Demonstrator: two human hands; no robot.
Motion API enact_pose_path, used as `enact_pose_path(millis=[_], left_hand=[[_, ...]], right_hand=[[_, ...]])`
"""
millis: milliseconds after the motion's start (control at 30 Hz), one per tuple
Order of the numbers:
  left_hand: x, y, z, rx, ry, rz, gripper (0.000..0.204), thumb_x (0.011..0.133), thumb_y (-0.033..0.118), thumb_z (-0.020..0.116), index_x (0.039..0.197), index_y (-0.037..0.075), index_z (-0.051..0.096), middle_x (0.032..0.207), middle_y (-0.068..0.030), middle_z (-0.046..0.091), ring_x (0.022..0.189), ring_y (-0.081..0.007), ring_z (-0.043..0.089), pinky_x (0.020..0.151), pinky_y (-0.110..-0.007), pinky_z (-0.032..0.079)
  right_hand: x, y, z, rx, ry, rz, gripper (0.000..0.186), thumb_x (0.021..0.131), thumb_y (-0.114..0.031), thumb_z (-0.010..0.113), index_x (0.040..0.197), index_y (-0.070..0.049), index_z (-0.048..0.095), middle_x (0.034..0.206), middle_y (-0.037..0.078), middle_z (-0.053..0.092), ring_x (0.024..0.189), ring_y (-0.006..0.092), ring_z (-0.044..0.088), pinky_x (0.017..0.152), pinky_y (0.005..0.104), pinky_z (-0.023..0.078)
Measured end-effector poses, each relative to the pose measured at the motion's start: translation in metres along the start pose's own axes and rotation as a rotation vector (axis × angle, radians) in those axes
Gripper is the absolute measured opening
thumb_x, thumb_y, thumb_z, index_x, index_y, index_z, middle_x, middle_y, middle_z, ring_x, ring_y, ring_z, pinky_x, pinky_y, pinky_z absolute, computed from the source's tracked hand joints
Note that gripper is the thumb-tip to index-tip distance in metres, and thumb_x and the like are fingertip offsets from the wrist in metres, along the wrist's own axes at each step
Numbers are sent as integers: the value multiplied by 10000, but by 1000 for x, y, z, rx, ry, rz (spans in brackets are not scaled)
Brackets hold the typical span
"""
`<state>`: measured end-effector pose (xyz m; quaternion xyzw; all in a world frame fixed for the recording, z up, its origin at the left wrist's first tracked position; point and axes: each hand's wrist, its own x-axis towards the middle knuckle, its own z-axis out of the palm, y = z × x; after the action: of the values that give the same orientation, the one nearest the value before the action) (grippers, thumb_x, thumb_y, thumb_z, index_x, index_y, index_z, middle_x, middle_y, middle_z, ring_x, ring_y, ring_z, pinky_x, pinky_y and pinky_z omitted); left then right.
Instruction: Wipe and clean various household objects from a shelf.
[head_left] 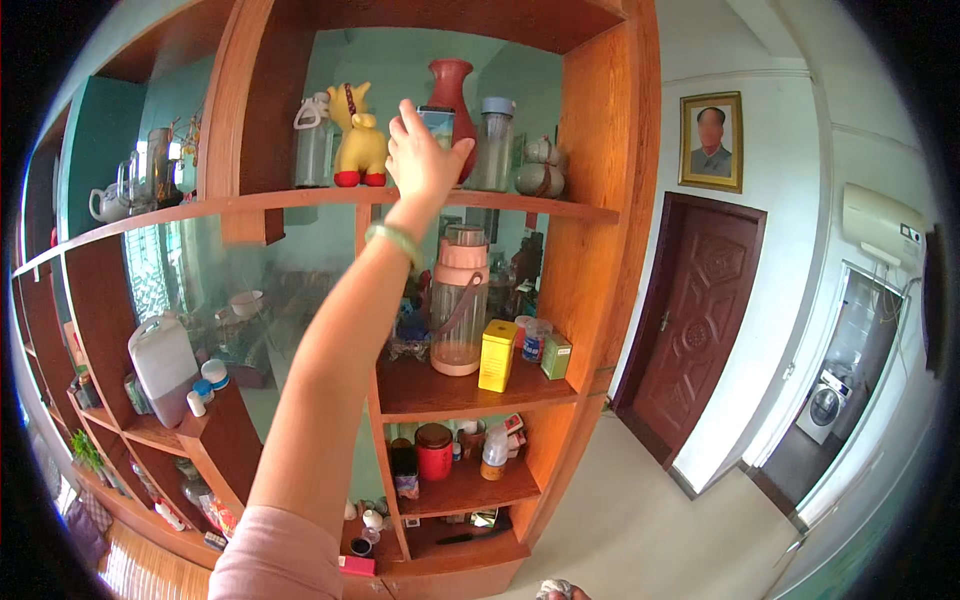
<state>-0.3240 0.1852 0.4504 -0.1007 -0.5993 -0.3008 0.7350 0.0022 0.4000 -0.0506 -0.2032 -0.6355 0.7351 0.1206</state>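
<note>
My left hand (428, 162), a green bangle (395, 243) at its wrist, reaches up to the upper shelf. Its fingers and thumb are closed around the sides of a small dark-topped tin box (437, 122). Behind the tin stands a red vase (452, 88). A yellow animal figurine (360, 145) with red feet is just left of the hand, and a clear bottle with a blue lid (495, 140) is to the right. At the lower edge a bit of my right hand (580, 594) shows beside a crumpled grey-white cloth (554, 589), which it appears to grip; most of it is cut off.
The shelf below holds a pink-topped thermos jug (460, 300), a yellow tin (497, 355) and a green box (556, 356). Lower down sits a red canister (434, 452). A wooden upright (600, 240) bounds the shelves at right; a brown door (695, 320) lies beyond.
</note>
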Motion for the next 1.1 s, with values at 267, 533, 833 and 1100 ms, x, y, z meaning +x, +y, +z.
enact_pose_path(millis=[267, 533, 833, 1100], left_hand=[[31, -28, 16, 140, -356, -270, 883, 648, 221, 661, 1322, 80, 110, 1077, -238, 492, 900, -365, 564, 754, -405, 477], [-74, 52, -122, -819, -537, -3, 844, 663, -78, 631, 1345, 71, 156, 1124, -143, 498, 874, -179, 571, 712, -280, 483], [-279, -41, -112, -704, -761, -631, 803, 672, -13, 669, 1332, 98, 225, 780, -17, 505, 577, -71, 473, 403, -209, 397], [-279, -56, -96, -331, -824, -541, 807, 689, 68, 675, 1329, 76, 184, 1038, -122, 522, 837, -174, 532, 581, -276, 501]], right_hand=[[1, 35, 0, -19, 4, 5, 273, 829, -131, 503, 1046, 32, 535, 835, 104, 594, 670, 159, 558, 530, 260, 454], [0, -23, -12, -567, -93, -229, 268, 769, -267, 593, 877, -22, 597, 719, 109, 614, 649, 233, 588, 597, 341, 464], [-31, -272, 70, -1256, -1146, -1074, 150, 816, -92, 491, 806, 29, 580, 697, 116, 598, 687, 263, 600, 578, 325, 485], [-40, -288, 51, -1383, -950, -839, 159, 799, -160, 514, 759, -18, 571, 681, 90, 588, 657, 245, 594, 550, 315, 473]])
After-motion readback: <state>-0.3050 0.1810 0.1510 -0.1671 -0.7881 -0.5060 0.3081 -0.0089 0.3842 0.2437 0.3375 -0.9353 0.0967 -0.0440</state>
